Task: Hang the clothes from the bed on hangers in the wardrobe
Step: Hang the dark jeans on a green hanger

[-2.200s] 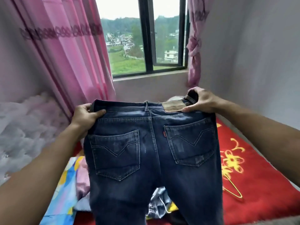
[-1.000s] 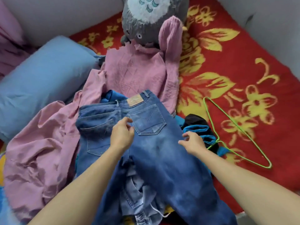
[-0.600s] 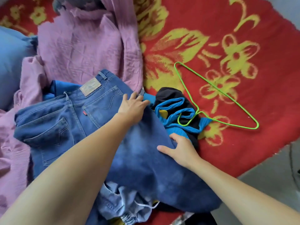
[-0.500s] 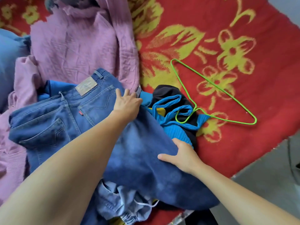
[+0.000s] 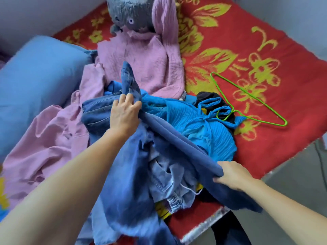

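Count: 1 pair of dark jeans [image 5: 177,137], 1 green wire hanger [image 5: 283,124], 2 pink pieces (knit sweater [image 5: 141,64], shirt [image 5: 49,135]), 1 bright blue ribbed top [image 5: 203,131], 1 black garment [image 5: 207,98], 1 lighter denim piece [image 5: 169,175], 1 blue pillow [image 5: 35,76], 1 grey plush toy [image 5: 131,15].

Everything sits on the bed's red flowered blanket [image 5: 265,41]. The clothes are in one pile at its near edge. The hanger lies flat to the right, its hook on the blue top and black garment. The sweater is draped over the plush.

Left hand [image 5: 124,114] has its fingers curled into the jeans up by the seat. Right hand [image 5: 233,175] is clamped on the leg part near the bed edge – the fold runs taut between the two. The jeans lie on top of the pile, over the lighter denim and beside the blue top.

Versus 0.5 s ago: the jeans were spread flat, back pockets and patch up, with both palms resting on them. Now they are folded lengthwise and gripped, and the blue top is mostly uncovered. The hanger is in the same spot. The view has tipped up – plush and pillow are back in frame.
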